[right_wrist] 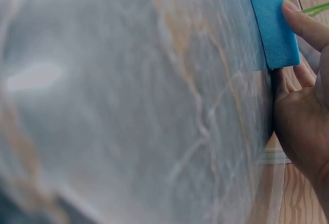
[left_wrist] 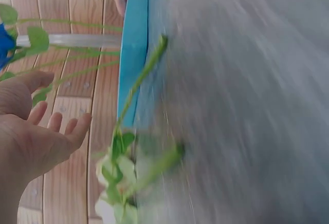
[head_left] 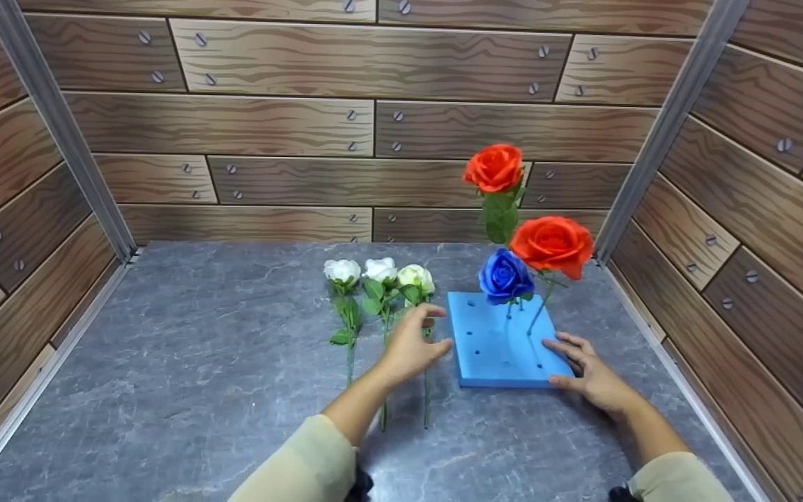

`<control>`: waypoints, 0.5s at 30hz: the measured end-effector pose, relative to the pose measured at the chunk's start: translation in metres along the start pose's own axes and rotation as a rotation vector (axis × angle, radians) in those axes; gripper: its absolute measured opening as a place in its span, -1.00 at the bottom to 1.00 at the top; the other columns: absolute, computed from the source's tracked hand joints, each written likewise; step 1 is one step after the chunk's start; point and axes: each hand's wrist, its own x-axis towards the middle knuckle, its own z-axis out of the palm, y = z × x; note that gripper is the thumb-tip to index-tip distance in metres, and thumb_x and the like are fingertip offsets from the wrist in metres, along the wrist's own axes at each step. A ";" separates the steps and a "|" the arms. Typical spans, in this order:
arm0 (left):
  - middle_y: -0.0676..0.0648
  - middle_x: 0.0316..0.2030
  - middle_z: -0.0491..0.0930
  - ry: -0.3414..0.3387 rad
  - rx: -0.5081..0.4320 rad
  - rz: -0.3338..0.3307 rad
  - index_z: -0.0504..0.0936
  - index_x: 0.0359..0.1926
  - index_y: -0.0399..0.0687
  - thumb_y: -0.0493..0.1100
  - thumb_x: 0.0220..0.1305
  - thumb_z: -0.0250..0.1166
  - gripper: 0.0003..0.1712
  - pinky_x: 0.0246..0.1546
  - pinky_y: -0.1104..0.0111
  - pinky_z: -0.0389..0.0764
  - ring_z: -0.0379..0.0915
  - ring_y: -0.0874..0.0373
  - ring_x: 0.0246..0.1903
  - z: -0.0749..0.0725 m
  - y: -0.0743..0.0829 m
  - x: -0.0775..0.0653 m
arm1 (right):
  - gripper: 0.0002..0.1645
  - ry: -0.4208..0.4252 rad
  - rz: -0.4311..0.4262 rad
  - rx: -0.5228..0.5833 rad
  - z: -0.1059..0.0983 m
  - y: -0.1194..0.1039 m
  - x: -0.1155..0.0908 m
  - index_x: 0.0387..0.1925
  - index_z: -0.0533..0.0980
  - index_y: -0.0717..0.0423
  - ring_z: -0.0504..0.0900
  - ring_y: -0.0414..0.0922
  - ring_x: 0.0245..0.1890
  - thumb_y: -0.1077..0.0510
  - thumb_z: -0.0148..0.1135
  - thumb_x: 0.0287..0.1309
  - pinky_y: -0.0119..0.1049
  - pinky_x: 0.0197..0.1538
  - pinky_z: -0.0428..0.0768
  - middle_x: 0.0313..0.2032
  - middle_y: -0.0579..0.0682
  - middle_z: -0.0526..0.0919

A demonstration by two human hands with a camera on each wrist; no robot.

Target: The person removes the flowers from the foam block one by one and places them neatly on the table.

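Note:
My left hand [head_left: 412,341] hangs with fingers spread over the stem of the rightmost white rose [head_left: 415,277], holding nothing. Two more white roses, a middle one [head_left: 380,269] and a left one [head_left: 342,272], lie beside it on the table. My right hand [head_left: 593,373] holds the right front corner of a blue foam board [head_left: 492,366], its thumb at the top front edge [right_wrist: 280,29] and its fingers along the right side. Standing in the board's holes are a blue rose [head_left: 506,276], a large red rose [head_left: 552,244] and a taller red rose [head_left: 495,169].
The grey marbled table [head_left: 199,390] is bounded by wood-patterned walls [head_left: 269,125] at the back and both sides. Metal posts [head_left: 60,132] stand at the back corners. Several holes show in the board's top, left of the standing stems.

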 end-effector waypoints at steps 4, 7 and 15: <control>-0.21 0.24 0.59 -0.013 0.008 0.009 0.62 0.19 -0.10 -0.26 0.29 0.54 -0.52 0.29 0.13 0.75 0.55 -0.22 0.30 0.022 0.009 0.009 | -0.11 0.016 -0.003 0.030 0.001 0.002 -0.004 0.60 0.36 0.16 -0.12 0.45 0.70 0.10 0.50 0.35 -0.90 0.24 0.05 0.67 0.29 -0.06; -0.19 0.21 0.61 -0.023 -0.011 0.024 0.63 0.18 -0.09 -0.26 0.31 0.52 -0.56 0.28 0.17 0.76 0.55 -0.20 0.29 0.037 0.011 0.016 | -0.12 0.019 0.002 0.027 0.001 0.003 -0.005 0.60 0.37 0.14 -0.12 0.46 0.70 0.10 0.50 0.35 -0.90 0.23 0.05 0.67 0.29 -0.06; -0.16 0.23 0.66 -0.011 -0.068 0.011 0.65 0.19 -0.09 -0.27 0.37 0.47 -0.60 0.31 0.06 0.74 0.58 -0.13 0.27 0.063 0.005 0.031 | -0.13 0.000 -0.008 -0.036 0.000 0.003 -0.001 0.61 0.36 0.09 -0.05 0.46 0.69 0.05 0.48 0.38 -0.10 0.66 0.20 0.67 0.27 -0.04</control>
